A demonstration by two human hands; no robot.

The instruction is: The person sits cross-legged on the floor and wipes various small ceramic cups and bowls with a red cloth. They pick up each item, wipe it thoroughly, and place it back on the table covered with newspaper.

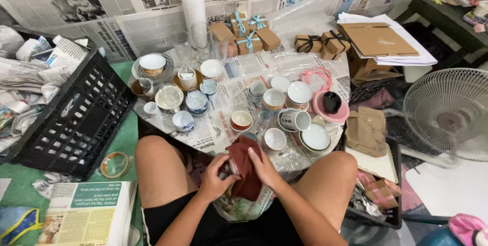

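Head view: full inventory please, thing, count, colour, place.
cups and bowls: many, mostly white, on the newspaper-covered table
gift boxes: several, brown with blue or black ribbon, far side of the table
plastic roll: one, white, upright at the back
crate: one, black, left of the table
tape roll: one, clear, on the floor by the crate
fan: one, white, right
cloth: one, dark red, between both hands
left hand: gripping the cloth
right hand: on the cloth
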